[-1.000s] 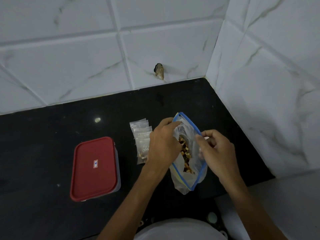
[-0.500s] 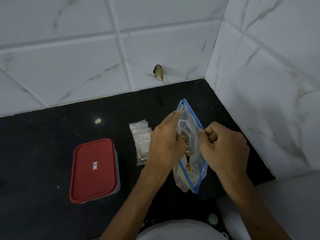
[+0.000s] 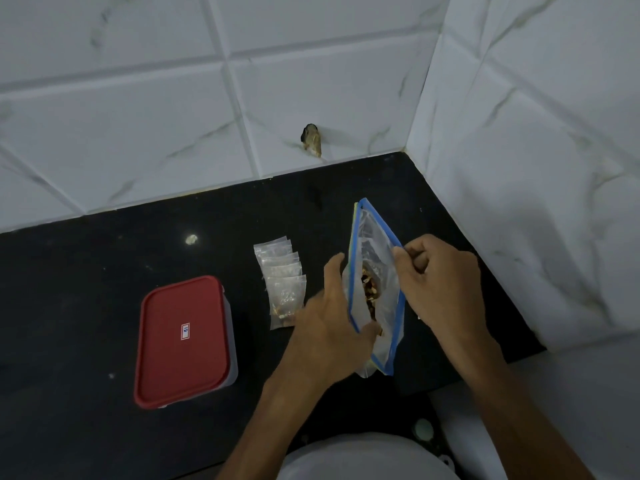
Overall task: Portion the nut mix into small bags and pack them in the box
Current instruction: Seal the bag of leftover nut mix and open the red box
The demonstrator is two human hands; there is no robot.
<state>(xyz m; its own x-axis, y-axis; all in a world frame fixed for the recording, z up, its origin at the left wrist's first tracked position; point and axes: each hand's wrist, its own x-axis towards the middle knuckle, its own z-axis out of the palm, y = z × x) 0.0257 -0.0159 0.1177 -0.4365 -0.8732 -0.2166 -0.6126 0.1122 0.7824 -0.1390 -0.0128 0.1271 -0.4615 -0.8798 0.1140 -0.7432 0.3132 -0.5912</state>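
Two hands are working on one zip bag (image 3: 375, 271) of nut mix over the black counter (image 3: 86, 289), and you are holding it mouth-open between them. Your right hand (image 3: 440, 289) is pinching the blue-edged rim on the bag's far side, fingers curled closed on the plastic. Your left hand (image 3: 329, 327) is sitting on the bag's other side with its fingers reaching at the mouth near the nuts (image 3: 369, 292); whether they are gripping the rim or the nuts cannot be told, since the fingertips are blurred against the plastic. The bag's long axis is running from the edge nearest you toward the tiled wall (image 3: 138, 116), leaning slightly left at the top, with its upper corner pointing at the wall and its lower corner hanging just above the counter's near edge. The nuts are lying in the middle of the bag, seen through the open mouth. Just beside the bag, on your left hand's side, a fanned stack of small bags (image 3: 282, 278) is lying flat on the counter, its long axis also running toward the wall; the nearest one is showing something brown inside. Farther from the bag on that same side, well apart, the box (image 3: 185, 341) is sitting with its red lid on, long axis likewise pointing toward the wall.
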